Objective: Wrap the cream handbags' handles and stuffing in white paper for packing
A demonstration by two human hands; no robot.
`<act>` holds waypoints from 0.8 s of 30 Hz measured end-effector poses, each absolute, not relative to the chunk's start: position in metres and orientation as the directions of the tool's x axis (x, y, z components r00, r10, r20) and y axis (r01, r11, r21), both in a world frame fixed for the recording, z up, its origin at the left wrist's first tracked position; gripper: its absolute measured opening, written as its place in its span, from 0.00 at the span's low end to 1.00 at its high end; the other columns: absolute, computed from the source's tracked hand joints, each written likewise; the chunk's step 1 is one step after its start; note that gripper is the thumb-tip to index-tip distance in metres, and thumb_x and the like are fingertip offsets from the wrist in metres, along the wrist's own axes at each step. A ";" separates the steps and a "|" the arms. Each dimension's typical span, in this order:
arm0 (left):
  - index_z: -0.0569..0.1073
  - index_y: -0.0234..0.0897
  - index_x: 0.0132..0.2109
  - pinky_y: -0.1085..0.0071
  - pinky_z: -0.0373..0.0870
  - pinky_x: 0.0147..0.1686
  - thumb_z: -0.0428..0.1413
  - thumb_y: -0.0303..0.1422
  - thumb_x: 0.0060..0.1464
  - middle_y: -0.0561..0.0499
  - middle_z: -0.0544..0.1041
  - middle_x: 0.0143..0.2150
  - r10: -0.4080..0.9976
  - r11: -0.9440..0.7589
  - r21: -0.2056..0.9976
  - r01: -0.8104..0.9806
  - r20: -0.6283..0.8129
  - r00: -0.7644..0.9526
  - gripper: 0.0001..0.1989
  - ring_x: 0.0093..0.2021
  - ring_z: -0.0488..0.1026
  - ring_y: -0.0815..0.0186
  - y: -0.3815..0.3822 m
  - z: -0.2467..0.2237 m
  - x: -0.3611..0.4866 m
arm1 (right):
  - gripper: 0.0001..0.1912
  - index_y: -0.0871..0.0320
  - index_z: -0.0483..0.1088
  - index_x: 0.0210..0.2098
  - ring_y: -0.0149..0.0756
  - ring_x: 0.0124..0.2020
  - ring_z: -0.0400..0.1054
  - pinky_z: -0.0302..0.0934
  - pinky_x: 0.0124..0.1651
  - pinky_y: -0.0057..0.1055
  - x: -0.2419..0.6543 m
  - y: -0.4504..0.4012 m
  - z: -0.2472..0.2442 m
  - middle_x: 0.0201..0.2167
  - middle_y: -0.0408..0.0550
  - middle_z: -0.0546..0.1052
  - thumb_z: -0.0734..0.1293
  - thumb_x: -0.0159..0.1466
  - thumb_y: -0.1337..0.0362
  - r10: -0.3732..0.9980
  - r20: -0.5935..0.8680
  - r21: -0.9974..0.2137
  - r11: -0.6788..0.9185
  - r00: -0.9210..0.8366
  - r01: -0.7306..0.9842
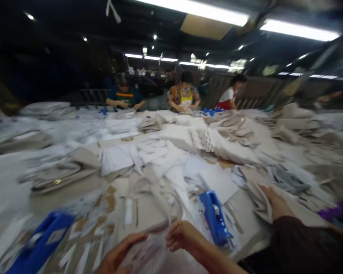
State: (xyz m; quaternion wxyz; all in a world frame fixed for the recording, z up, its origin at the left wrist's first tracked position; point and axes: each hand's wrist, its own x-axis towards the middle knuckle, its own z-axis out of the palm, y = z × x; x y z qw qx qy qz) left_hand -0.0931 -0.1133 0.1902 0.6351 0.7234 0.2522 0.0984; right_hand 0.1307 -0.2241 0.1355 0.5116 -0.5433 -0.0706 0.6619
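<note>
Near the bottom centre, my left hand (pixel 121 251) lies along the left side of a clear plastic bag (pixel 148 253), its fingers long and the thumb low, the plastic gripped between them. Across from it, my right hand (pixel 185 236) has curled fingers pinching the bag's upper right edge. Pale beige fabric shows through and behind the plastic. A thin beige strap (pixel 162 201) loops down close to my right fingertips. Just right of my right hand stands a blue tape dispenser (pixel 214 217). Motion blur hides finer detail.
Another blue tape dispenser (pixel 42 239) sits at lower left beside paper strips. At right, a co-worker's hand (pixel 277 201) in a dark sleeve touches beige fabric (pixel 258 194). White sheets (pixel 171 160) and folded beige bags (pixel 71 171) cover the table. Several people work across it.
</note>
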 end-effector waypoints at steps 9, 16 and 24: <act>0.69 0.39 0.52 0.56 0.56 0.60 0.55 0.31 0.50 0.47 0.73 0.53 0.663 -0.011 0.973 0.229 -0.164 0.730 0.20 0.57 0.65 0.56 -0.135 0.247 -0.096 | 0.17 0.63 0.67 0.34 0.35 0.36 0.70 0.62 0.40 0.30 0.079 -0.252 0.150 0.34 0.51 0.75 0.69 0.54 0.55 0.732 -0.625 -0.202 -0.487 -0.271 -0.850; 0.70 0.33 0.50 0.66 0.70 0.48 0.54 0.28 0.48 0.41 0.73 0.51 0.801 0.058 0.997 -0.060 -0.010 0.598 0.20 0.50 0.71 0.55 -0.134 0.278 -0.099 | 0.09 0.59 0.66 0.35 0.26 0.18 0.61 0.61 0.26 0.28 0.108 -0.228 0.213 0.18 0.37 0.65 0.67 0.58 0.61 0.902 -0.429 -0.405 -0.242 -0.051 -0.882; 0.72 0.32 0.42 0.80 0.69 0.47 0.50 0.23 0.42 0.49 0.77 0.46 0.964 -0.260 0.825 -0.501 0.252 -0.085 0.17 0.50 0.71 0.68 -0.076 0.319 -0.109 | 0.08 0.62 0.64 0.41 0.18 0.12 0.42 0.41 0.12 0.16 0.219 -0.162 0.222 0.18 0.35 0.59 0.61 0.63 0.66 0.956 -0.292 -0.519 -0.192 -0.039 -0.833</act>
